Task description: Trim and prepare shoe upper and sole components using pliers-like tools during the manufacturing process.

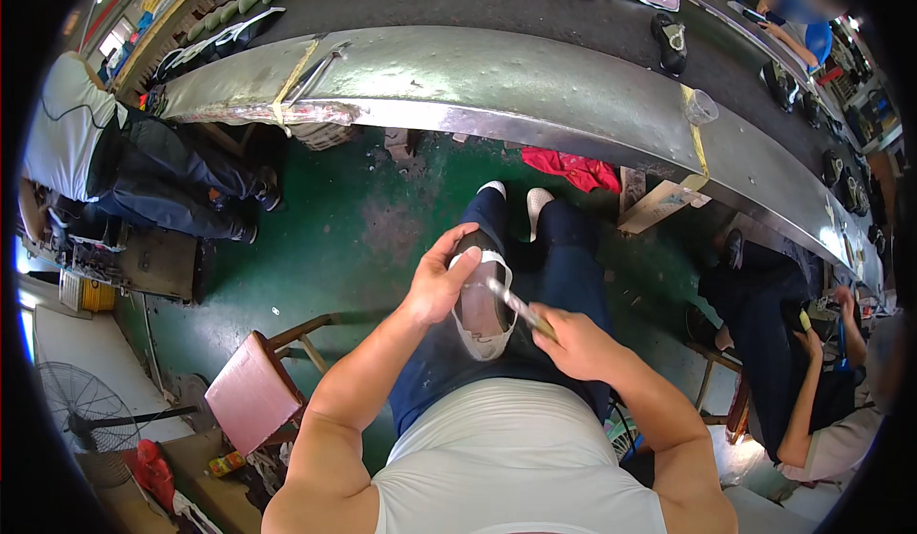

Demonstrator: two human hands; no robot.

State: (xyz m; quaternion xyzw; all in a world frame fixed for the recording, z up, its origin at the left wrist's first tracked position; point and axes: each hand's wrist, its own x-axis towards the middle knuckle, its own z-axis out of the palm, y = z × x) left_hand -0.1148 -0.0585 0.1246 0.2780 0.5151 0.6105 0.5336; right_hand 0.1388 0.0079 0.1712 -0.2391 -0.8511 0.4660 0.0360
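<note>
White-rimmed shoe pc. (485,322) is gripped in L hand (447,278) above the lap (575,281); slim tool (519,307) is held in R hand (576,340), tip over pc.'s inside, contact unclear. Inside work seems underway; steady pc. & fine tip control prob. needed next.

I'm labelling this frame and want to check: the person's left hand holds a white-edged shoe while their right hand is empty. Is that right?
Not quite: the right hand holds a slim tool, as the head view shows. The left hand does hold the white-edged shoe.
</note>
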